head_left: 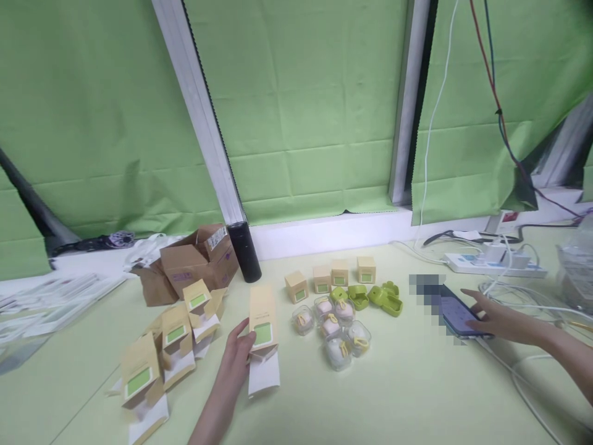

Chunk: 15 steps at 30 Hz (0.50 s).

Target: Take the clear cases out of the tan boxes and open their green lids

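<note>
My left hand (238, 355) is closed around the side of a tan cardboard box (263, 309) with a green window panel, its white flap hanging open at the near end. At the right, my right hand (503, 318) grips the near right edge of a smartphone (456, 312), which lies on the table with a white cable plugged in. Several clear round cases (340, 352) with pale contents and yellow loops sit between my hands. Behind them are small closed tan boxes (296, 286) and green molded pieces (386, 299).
Several opened tan boxes (139, 371) lie at the left. A brown carton (199, 262) and a black bottle (244, 252) stand behind them. At the right are a white power strip (472, 264) and tangled cables (523, 296). Green curtains (315, 111) hang behind the table.
</note>
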Available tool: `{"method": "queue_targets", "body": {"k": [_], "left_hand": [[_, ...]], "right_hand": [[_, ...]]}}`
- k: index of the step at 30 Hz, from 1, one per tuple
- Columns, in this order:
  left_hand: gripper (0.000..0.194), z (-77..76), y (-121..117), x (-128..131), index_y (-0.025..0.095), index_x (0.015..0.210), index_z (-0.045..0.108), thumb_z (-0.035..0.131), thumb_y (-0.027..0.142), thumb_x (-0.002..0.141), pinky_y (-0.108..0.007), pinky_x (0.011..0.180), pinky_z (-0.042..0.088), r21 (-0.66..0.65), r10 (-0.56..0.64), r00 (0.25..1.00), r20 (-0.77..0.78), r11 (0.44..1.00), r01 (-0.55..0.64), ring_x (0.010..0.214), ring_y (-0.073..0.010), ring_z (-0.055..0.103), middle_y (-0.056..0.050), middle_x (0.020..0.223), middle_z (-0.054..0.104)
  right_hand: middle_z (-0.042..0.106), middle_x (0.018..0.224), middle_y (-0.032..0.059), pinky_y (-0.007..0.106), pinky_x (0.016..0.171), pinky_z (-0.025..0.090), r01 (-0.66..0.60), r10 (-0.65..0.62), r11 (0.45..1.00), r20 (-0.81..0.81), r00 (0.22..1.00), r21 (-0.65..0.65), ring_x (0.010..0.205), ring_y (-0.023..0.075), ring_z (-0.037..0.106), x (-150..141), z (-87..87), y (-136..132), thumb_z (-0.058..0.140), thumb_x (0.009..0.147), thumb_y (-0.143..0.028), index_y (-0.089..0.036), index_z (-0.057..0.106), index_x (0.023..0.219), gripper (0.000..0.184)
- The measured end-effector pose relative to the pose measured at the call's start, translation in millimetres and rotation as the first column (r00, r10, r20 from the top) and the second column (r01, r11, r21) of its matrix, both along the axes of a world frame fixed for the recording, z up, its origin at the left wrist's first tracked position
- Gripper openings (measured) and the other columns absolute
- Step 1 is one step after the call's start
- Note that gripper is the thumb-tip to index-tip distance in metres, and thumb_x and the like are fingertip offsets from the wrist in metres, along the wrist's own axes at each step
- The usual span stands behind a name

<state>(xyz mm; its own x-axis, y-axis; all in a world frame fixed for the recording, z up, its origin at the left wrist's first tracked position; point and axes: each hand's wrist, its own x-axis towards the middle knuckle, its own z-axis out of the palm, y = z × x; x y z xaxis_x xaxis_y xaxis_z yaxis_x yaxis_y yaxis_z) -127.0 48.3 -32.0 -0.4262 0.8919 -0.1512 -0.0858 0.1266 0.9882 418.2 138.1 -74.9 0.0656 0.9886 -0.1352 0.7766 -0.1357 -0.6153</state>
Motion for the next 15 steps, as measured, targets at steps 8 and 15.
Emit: {"method": "queue_targets", "body": {"k": [8, 15], "left_hand": [[0.072, 21.5, -21.8, 13.5, 0.023, 0.135, 0.035, 0.067, 0.037, 0.072, -0.035, 0.076, 0.053, 0.048, -0.16, 0.956, 0.247, 0.987, 0.153, 0.093, -0.0266, 0.067, -0.011, 0.115, 0.065], [0.073, -0.1, -29.9, 23.4, 0.029, 0.137, 0.036, 0.065, 0.035, 0.071, -0.04, 0.091, 0.046, 0.195, -0.504, 0.727, 0.466, 0.86, 0.471, 0.11, -0.0276, 0.059, -0.007, 0.128, 0.06]], "right_hand": [[0.068, 0.099, 0.0179, 0.032, 0.069, 0.049, -0.022, 0.019, 0.999, 0.09, 0.996, 0.024, 0.077, 0.0273, 0.067, -13.7, 17.5, -10.1, 0.051, 0.073, -0.043, -0.009, 0.028, 0.136, 0.075], [0.059, 0.119, 0.0211, 0.041, 0.078, 0.046, -0.039, -0.006, 0.981, 0.226, 0.974, 0.192, 0.101, 0.0345, 0.061, -68.5, 66.0, -29.6, 0.046, 0.083, -0.039, -0.014, 0.05, 0.124, 0.048]]}}
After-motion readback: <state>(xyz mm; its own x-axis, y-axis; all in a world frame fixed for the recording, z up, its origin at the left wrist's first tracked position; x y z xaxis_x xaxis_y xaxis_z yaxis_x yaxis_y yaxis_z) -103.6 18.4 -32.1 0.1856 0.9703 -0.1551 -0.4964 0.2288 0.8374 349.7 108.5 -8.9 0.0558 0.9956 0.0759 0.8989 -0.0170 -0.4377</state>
